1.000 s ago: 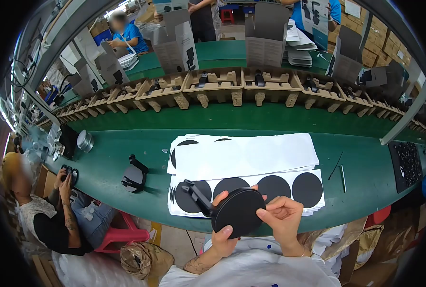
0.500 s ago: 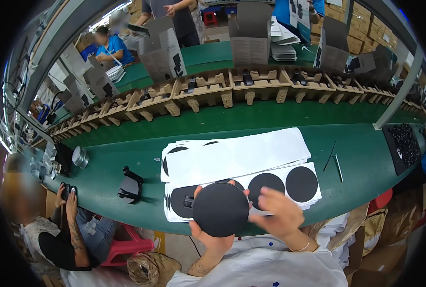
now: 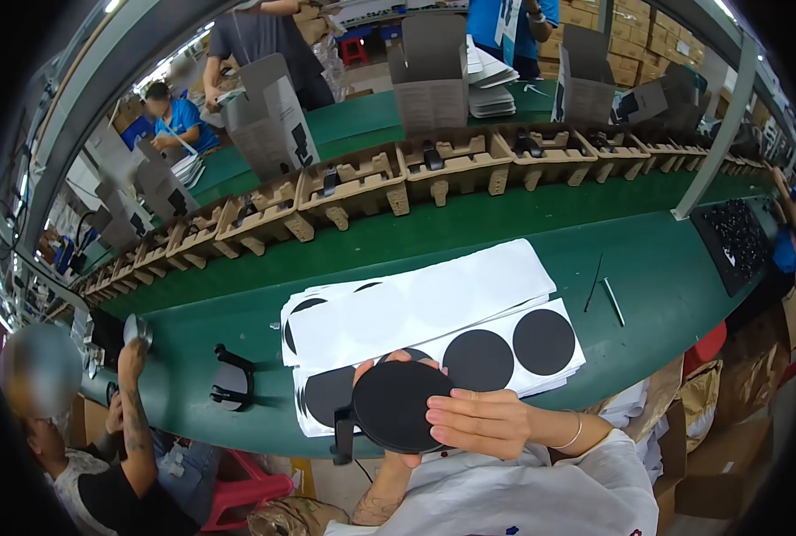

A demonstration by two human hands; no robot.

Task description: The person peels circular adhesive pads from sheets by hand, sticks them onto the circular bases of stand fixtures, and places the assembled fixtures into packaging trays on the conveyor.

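A round black disc-shaped device [image 3: 398, 406] with a bracket arm [image 3: 343, 438] at its left side is in front of me, flat face up. My left hand [image 3: 406, 459] grips it from below, its fingertips showing over the far edge. My right hand [image 3: 485, 423] lies on the right part of the disc with fingers stretched out flat. Under and behind the device are white sheets with black round stickers [image 3: 478, 361], partly covered by it. A second black device [image 3: 233, 379] with a bracket stands on the green table to the left.
Blank-looking white sheets [image 3: 425, 295] lie behind the stickers. A metal rod [image 3: 613, 302] and a thin dark stick lie to the right, near a black tray of small parts [image 3: 731, 246]. Cardboard trays [image 3: 353, 192] line the raised belt. A co-worker's arm [image 3: 132, 384] reaches in at left.
My right hand has come down flat onto the disc. The device has turned, so its bracket now shows at lower left. The co-worker at left has reached toward a round metal piece.
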